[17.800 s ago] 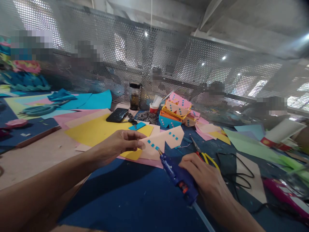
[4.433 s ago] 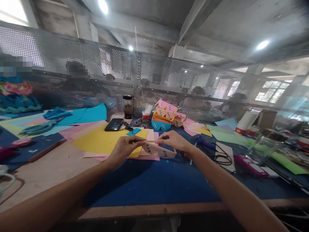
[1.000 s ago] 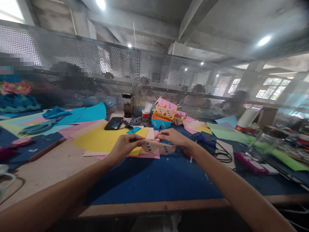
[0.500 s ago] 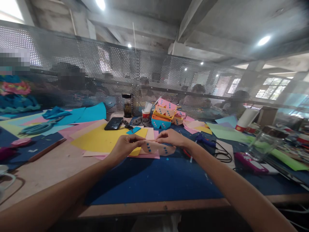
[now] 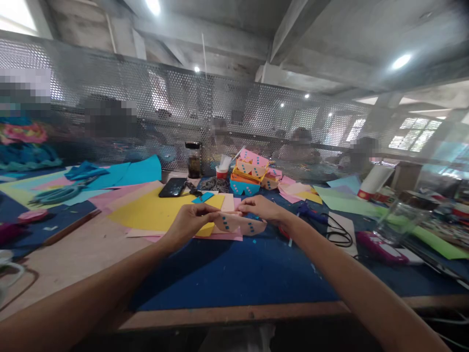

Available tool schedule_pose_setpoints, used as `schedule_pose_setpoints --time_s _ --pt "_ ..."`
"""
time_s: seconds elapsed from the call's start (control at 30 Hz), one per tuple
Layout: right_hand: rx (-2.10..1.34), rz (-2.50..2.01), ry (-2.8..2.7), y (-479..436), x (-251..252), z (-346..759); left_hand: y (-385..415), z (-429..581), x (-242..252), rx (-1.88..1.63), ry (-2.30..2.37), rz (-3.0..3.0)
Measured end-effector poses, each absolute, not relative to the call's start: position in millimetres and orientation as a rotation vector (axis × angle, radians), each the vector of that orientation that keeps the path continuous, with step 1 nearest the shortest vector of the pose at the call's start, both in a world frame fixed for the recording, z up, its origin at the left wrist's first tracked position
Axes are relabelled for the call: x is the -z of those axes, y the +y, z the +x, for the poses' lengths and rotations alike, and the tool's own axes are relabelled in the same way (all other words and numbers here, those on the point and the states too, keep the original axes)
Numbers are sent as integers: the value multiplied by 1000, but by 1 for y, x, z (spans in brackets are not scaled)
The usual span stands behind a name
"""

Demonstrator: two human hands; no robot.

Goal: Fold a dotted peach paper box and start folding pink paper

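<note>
A pale peach folded paper piece (image 5: pixel 240 225) with small blue squares stuck on its front hangs between my hands, above the front of the paper stack. My left hand (image 5: pixel 188 225) is closed, its thumb and fingers pinching the piece's left end. My right hand (image 5: pixel 258 209) is closed at the upper right edge, fingertips pressed together on the paper. Behind them lies a pile of similar decorated paper pieces (image 5: pixel 251 168) in pink, orange and blue. A small blue paper strip (image 5: pixel 202 197) rests on the yellow sheet (image 5: pixel 146 212) beyond my left hand.
A black phone (image 5: pixel 172 187), a dark-lidded jar (image 5: pixel 193 160) and a red-and-white cup (image 5: pixel 222 172) stand toward the back. On the right are a blue glue gun (image 5: pixel 311 213), a magenta device (image 5: pixel 381 248) and a clear jar (image 5: pixel 399 220). Scissors (image 5: pixel 62 193) lie left. People sit behind the mesh screen.
My right fingers have shifted very slightly at the paper's upper edge. Both hands keep their hold, and the rest of the table looks the same.
</note>
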State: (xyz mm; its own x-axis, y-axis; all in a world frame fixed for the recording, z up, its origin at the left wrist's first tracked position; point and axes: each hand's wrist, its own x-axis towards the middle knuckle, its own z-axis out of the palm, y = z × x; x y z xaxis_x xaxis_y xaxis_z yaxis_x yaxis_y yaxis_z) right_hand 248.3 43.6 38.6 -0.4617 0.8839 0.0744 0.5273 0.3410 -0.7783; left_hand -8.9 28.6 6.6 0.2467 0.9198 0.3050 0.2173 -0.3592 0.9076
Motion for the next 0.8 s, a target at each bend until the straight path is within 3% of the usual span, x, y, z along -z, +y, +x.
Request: schedule_pose_setpoints --time_s 0.37,0.8 --pt "-1177 -1215 -2025 46 -39 253 27 -10 -7 -1135 1059 1782" --pt "-814 -1225 -2074 40 -39 236 28 -8 -7 -1141 1058 1745"
